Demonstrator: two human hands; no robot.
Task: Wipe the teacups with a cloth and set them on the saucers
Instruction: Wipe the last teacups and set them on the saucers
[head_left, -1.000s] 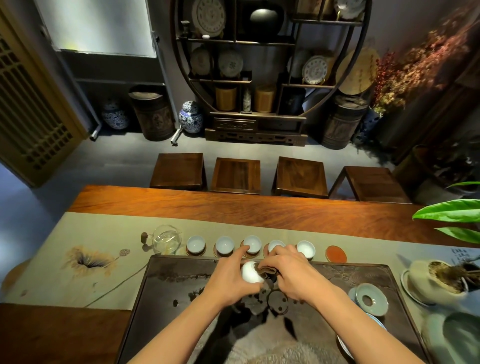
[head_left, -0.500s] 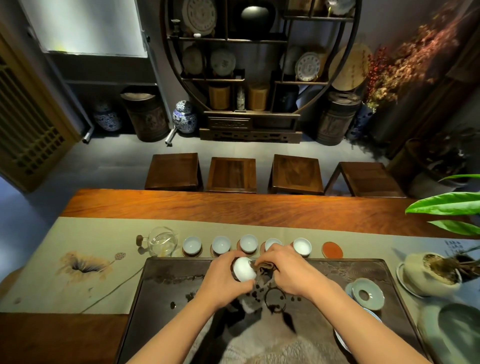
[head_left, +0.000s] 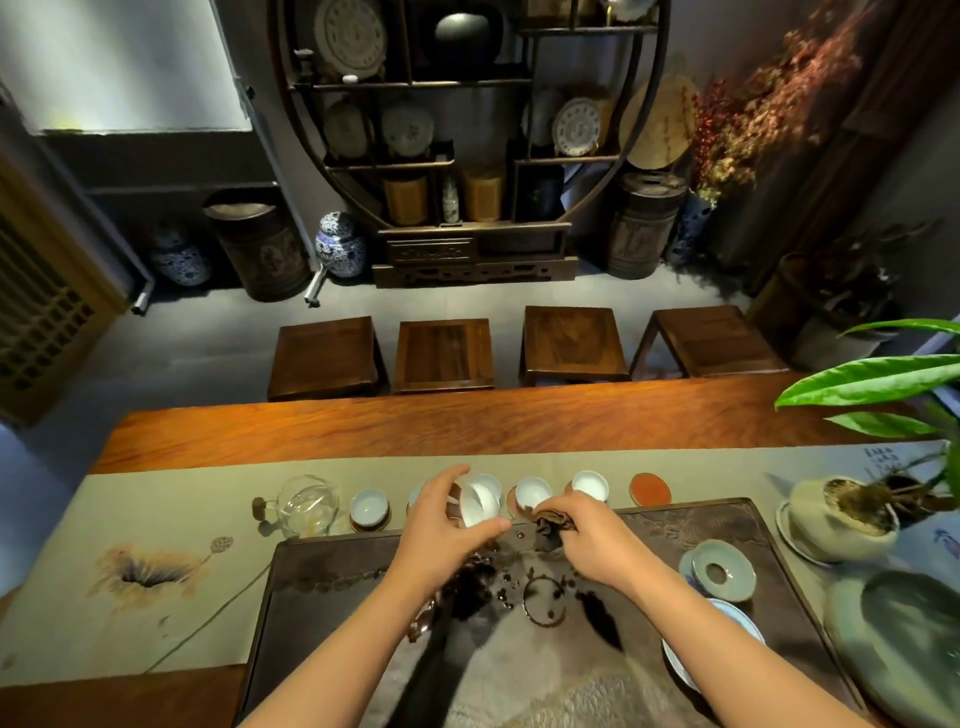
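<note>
Since a second ago my left hand (head_left: 447, 525) has carried the wiped teacup (head_left: 478, 504) up toward the row at twelve o'clock. It pinches the cup, tilted, just over the saucers (head_left: 457, 512). My right hand (head_left: 582, 530), at three o'clock, grips the bunched cloth (head_left: 550, 525) beside it.

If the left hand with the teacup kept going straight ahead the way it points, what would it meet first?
Probably the row of cups on saucers: the left hand holds its teacup tilted just before the cup behind it. Depth is unclear from this single view; they may already nearly touch.
</note>
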